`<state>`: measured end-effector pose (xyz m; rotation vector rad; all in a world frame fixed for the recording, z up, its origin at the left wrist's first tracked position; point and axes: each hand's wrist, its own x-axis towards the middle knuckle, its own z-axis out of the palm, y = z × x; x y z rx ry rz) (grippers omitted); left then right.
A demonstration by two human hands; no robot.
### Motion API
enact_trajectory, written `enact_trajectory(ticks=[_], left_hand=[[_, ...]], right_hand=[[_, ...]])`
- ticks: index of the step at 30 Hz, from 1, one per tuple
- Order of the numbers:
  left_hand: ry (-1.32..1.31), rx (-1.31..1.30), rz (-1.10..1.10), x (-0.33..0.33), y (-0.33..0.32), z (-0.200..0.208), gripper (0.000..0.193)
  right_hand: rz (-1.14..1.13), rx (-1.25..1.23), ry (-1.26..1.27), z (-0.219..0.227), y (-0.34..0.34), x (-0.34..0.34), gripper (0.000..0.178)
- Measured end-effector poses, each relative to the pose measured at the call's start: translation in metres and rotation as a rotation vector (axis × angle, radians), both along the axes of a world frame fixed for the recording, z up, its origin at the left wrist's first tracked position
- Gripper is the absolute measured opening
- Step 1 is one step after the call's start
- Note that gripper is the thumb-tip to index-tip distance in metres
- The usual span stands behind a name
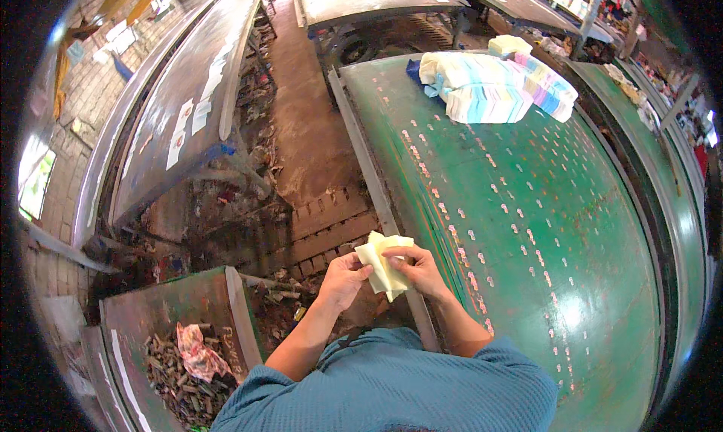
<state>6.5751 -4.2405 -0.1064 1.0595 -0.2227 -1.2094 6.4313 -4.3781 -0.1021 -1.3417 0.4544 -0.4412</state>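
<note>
Pale yellow fabric pieces (385, 272), loosely folded and fanned at the top, are held in front of my body, near the left edge of the green table (602, 296). My left hand (345, 283) pinches their left side between thumb and fingers. On the other side my right hand (422, 271) grips the upper right part, its fingers bent over the fabric. Whether it is one piece or a few layers I cannot tell. Toward the table's far end lies a large pile of folded fabric pieces (486, 89) in white, yellow, blue and pink.
Small pale printed marks dot the green tabletop. Another long table (192, 93) with white strips stands at the left, beyond a brown floor aisle (305, 123). A crumpled reddish cloth (202, 353) lies on a heap of small dark pieces (177, 387) at the lower left.
</note>
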Motion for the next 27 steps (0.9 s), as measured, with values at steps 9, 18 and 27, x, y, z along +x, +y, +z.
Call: enact_trajectory(ticks=[9,18,27], left_hand=[[0.040,-0.112,-0.141,0.016,-0.048,0.022,0.043],[0.229,-0.009,-0.472,0.003,-0.119,0.018,0.029],[-0.041,-0.099,-0.415,0.101,-0.228,0.035,0.008]], right_hand=[[-0.117,-0.217,-0.016,0.021,-0.006,0.007,0.032],[-0.474,-0.065,0.133,0.037,-0.026,-0.034,0.019],[-0.986,0.274,-0.409,0.025,-0.057,-0.055,0.013]])
